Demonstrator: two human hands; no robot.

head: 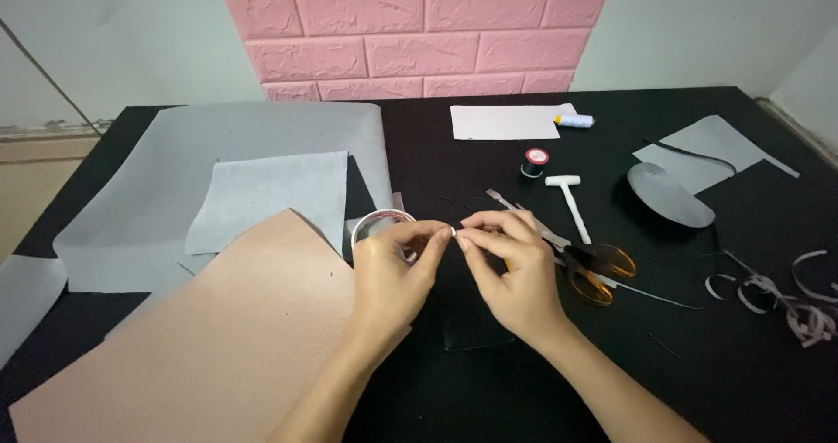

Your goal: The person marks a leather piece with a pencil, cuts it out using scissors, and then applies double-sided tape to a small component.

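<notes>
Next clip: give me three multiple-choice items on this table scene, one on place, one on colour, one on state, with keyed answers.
1. Where do the scissors lie?
A. right of the hands
B. on the pink sheet
C. by the wall

2. What colour are the scissors' handles?
A. blue
B. orange
C. green

3. How are the hands?
A. flat on the table
B. far apart
C. fingertips together

Answers: 1 A, they lie just beyond the right hand. 2 B, the loops show orange. 3 C, the left hand and right hand pinch something tiny between them, next to the tape roll.

Pink brick-patterned wall [419, 33], black table [742, 373], grey sheet [175, 164], orange-handled scissors [598, 273].
</notes>
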